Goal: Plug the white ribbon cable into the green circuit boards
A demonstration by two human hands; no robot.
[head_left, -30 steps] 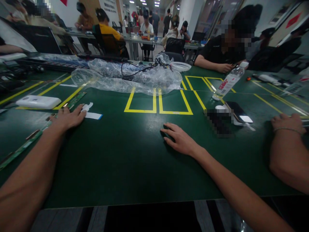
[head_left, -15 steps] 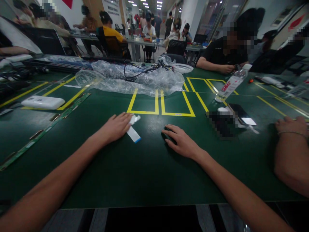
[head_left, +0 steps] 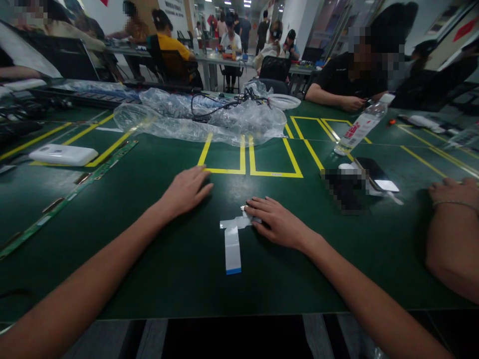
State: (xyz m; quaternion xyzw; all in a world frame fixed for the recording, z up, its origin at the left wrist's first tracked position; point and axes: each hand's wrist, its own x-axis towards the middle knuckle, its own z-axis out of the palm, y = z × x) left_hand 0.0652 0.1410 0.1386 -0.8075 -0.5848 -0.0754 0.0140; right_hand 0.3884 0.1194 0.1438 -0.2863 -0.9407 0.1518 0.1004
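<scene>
A white flat ribbon cable (head_left: pixel 232 249) with a blue end lies on the green table between my hands. A crinkled, translucent strip crosses its upper part. My right hand (head_left: pixel 280 221) rests palm down with its fingers stretched over the upper end of the cable, hiding part of it. The fingertips touch it and look flat rather than curled. To the left, my left hand (head_left: pixel 185 192) is palm down with thumb apart from the fingers, holding nothing. Its fingertips are by the corner of a yellow tape outline (head_left: pixel 224 171).
A long green circuit board strip (head_left: pixel 71 198) and a white device (head_left: pixel 63 155) lie left. Bubble wrap (head_left: pixel 247 122) with black cables is beyond my hands. A bottle (head_left: pixel 362 127) and phone (head_left: pixel 374 172) stand right, near another person's arm (head_left: pixel 454 239).
The ribbon cable has moved from under my left hand towards me and right, and has turned. My right fingers now rest on it. My left hand has come off it and shifted slightly.
</scene>
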